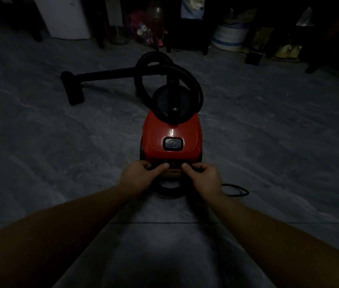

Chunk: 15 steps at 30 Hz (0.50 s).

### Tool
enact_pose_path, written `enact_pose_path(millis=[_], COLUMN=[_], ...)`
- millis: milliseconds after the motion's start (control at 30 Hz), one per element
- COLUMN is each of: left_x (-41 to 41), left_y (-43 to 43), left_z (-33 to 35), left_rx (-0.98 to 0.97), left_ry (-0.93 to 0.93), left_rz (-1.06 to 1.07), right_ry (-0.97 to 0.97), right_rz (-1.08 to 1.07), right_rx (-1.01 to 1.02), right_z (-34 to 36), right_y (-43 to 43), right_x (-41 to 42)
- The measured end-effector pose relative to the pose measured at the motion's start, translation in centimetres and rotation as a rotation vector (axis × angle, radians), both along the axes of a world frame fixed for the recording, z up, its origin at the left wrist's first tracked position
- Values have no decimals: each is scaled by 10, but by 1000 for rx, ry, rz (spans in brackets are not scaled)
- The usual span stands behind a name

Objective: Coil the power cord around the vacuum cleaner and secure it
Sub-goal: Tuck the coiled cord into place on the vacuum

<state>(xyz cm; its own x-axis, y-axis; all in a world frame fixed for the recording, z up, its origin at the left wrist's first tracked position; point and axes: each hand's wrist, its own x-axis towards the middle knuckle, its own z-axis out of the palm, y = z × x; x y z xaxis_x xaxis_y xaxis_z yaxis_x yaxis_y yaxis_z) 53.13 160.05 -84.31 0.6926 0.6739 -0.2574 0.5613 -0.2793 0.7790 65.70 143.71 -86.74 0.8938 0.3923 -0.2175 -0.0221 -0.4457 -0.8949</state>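
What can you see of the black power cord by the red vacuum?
The power cord is thin, black and looks rubbery. Several turns of it hang as a coil at the near end of the red vacuum cleaner, sagging toward the grey floor. The left hand and right hand both grip the coil's top. A loose loop trails on the floor to the right. The dim light hides its plug.

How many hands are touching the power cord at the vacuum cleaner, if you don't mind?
2: left hand and right hand, both gripping the power cord at the vacuum cleaner's near end.
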Motion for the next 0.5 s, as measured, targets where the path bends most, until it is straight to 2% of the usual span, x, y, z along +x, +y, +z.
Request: enact_pose_path(millis=[333,500], left_x=[6,8], left_y=[2,4], left_z=[0,-1], left_rx=[-8,10], left_ry=[28,37], left_rz=[11,12], right_ry=[-46,-4], right_rz=[-3,12], right_rx=[-54,-74], right_z=[0,1], right_y=[4,6], right_x=[5,10])
